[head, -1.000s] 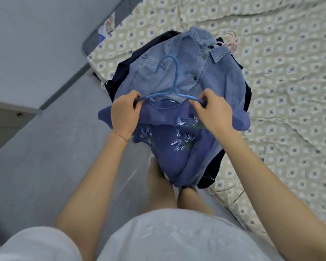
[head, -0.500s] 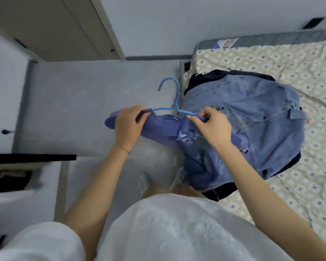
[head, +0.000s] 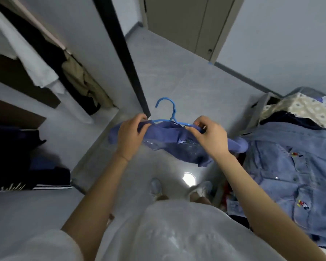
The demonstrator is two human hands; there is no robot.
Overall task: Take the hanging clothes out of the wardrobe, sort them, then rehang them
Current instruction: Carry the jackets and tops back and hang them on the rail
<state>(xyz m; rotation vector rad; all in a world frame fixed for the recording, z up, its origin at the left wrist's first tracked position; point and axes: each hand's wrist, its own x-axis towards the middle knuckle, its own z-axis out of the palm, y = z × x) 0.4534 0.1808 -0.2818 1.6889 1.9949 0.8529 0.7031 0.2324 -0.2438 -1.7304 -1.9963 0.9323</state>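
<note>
Fingers [head: 142, 118] of the left hand [head: 129, 134] are curling round one shoulder of the purple top [head: 164, 131] and the arm of the blue hanger [head: 173, 113] under it; those of the right hand [head: 213, 137] are pinching the other shoulder against the hanger's far arm; both hands are thus clenching cloth and hanger together, probably so the top is not sliding off while its neckline is being settled; the hook is rising free between the two sets of fingers, which I judge is readying it for a rail; the top is sagging below the fingers, over the floor [head: 186, 76]; left of the left fingers the wardrobe [head: 11, 72] is standing open, a white garment [head: 36, 68] and a beige garment [head: 83, 81] hanging inside; right of the right fingers a denim jacket [head: 290, 162] is lying on the bed [head: 307, 108]; blur is smearing the wardrobe's contents, no rail is showing, and cloth and fingers are covering the hanger's arms
</note>
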